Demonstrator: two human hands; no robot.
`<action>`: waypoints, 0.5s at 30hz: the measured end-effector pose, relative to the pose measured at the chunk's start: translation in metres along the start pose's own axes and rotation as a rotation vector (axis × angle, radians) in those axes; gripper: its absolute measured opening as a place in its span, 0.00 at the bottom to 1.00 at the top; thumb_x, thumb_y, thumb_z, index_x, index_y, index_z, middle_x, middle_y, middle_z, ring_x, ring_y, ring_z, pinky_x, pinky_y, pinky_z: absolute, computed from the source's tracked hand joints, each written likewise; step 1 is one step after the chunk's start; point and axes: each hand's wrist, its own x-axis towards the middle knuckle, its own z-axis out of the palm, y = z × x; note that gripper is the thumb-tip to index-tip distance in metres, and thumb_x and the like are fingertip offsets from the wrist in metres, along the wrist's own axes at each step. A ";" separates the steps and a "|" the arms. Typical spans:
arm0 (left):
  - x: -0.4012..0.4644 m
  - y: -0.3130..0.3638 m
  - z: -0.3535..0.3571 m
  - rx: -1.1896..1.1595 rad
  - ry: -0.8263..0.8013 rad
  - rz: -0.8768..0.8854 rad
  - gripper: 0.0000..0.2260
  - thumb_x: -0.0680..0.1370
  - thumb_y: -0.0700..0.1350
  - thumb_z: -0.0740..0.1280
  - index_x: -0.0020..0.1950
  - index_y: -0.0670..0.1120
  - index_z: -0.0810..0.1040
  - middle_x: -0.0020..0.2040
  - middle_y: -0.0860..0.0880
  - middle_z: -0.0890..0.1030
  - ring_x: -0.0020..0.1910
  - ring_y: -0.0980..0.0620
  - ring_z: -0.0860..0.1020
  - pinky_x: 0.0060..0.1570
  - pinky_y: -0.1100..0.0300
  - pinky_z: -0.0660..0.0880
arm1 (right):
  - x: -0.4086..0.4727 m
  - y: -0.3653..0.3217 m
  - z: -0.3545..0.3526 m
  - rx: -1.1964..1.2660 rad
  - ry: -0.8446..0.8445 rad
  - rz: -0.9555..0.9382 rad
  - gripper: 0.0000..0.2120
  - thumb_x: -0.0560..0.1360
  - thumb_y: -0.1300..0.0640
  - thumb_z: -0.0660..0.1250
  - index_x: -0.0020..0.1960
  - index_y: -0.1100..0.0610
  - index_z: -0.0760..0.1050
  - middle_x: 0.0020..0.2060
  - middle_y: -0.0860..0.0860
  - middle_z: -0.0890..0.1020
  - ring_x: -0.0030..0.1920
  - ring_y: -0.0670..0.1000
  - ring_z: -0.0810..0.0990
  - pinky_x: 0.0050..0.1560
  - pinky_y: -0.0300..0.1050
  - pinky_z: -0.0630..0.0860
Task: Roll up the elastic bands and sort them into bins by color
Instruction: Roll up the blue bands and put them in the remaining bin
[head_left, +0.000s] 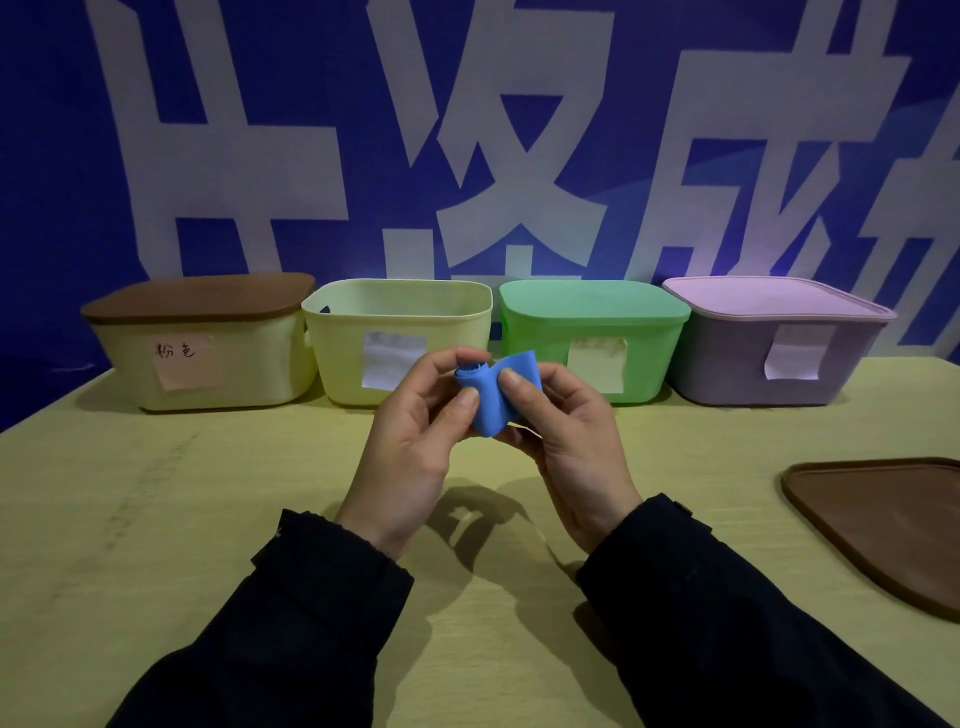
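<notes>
Just above the table (156, 519), both hands pinch the blue band (491, 402) — left hand (415, 441) holding the rolled end at ten o'clock, right hand (566, 436) the loose tail. The open yellow bin (400, 312) sits at twelve o'clock — nearer the left.

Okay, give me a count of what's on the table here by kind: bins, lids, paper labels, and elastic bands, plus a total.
Bins: 4 (yellow with brown lid, open yellow, green, purple)
Lids: 4 (three on bins, one loose brown lid on the table)
Paper labels: 4, one on each bin
Elastic bands: 1, the blue band held in both hands
Total: 13
</notes>
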 end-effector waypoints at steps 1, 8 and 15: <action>-0.001 -0.001 0.000 0.008 -0.008 0.000 0.12 0.79 0.44 0.63 0.57 0.56 0.81 0.55 0.49 0.83 0.55 0.50 0.80 0.58 0.50 0.78 | 0.000 0.000 0.000 -0.022 0.008 -0.011 0.04 0.78 0.59 0.70 0.50 0.59 0.81 0.45 0.56 0.84 0.45 0.53 0.81 0.46 0.46 0.81; -0.001 0.001 0.001 0.136 0.055 0.039 0.13 0.73 0.49 0.75 0.55 0.53 0.80 0.53 0.51 0.82 0.50 0.52 0.82 0.47 0.58 0.79 | 0.000 0.000 -0.001 -0.138 0.021 -0.051 0.06 0.75 0.56 0.75 0.46 0.59 0.83 0.40 0.56 0.83 0.41 0.52 0.79 0.45 0.50 0.76; 0.001 0.000 0.001 0.070 0.057 0.021 0.11 0.76 0.43 0.72 0.56 0.54 0.81 0.53 0.53 0.84 0.53 0.49 0.83 0.52 0.52 0.81 | -0.001 -0.009 -0.004 -0.085 0.052 -0.018 0.12 0.68 0.51 0.76 0.46 0.59 0.84 0.39 0.54 0.84 0.39 0.49 0.79 0.37 0.41 0.74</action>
